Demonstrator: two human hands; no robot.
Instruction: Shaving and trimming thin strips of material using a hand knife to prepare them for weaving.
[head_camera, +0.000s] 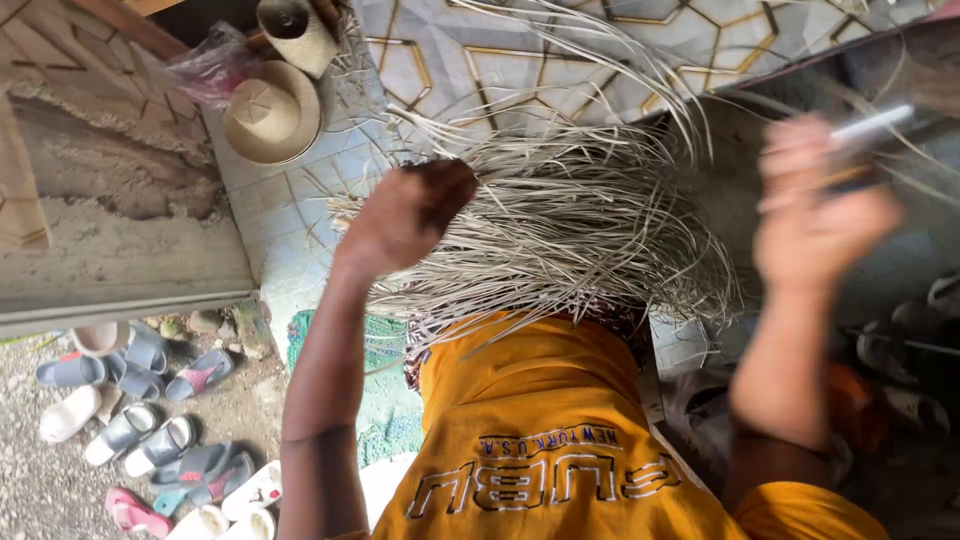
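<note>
A big bundle of pale dried reed strands (580, 230) lies across my lap, above my orange shirt (540, 440). My left hand (410, 215) is closed in a fist on the strands at the bundle's left side. My right hand (815, 225) is raised to the right of the bundle and blurred by motion. It grips a thin tool with a pale blade (872, 125) that points up and right. Loose strands fan out over the patterned tile floor (560, 60) beyond the bundle.
Two woven straw hats (272, 112) and a pink plastic bag (215, 65) lie on the tiles at top left. A rough concrete step (120, 240) runs along the left. Several sandals (150, 440) are scattered on the gravel at bottom left. A green mat (385, 400) lies by my left arm.
</note>
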